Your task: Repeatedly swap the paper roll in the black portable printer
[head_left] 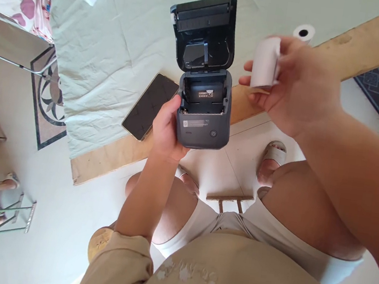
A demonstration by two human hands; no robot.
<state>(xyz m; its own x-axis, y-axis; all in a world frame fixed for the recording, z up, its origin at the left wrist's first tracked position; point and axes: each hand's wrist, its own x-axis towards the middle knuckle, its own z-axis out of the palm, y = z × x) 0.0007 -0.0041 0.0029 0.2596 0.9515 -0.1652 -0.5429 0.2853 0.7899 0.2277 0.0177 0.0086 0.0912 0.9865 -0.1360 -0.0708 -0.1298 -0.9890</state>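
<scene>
Printer (203, 115), boxy matte plastic, lid open; seemingly smooth paper roll (265, 61) held.

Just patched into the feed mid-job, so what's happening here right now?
A seated person holds a small dark printer in the left hand, its lid swung open and the paper bay empty. The right hand holds a white paper roll up beside it. A second roll and a phone lie on the cloth-covered table.
</scene>
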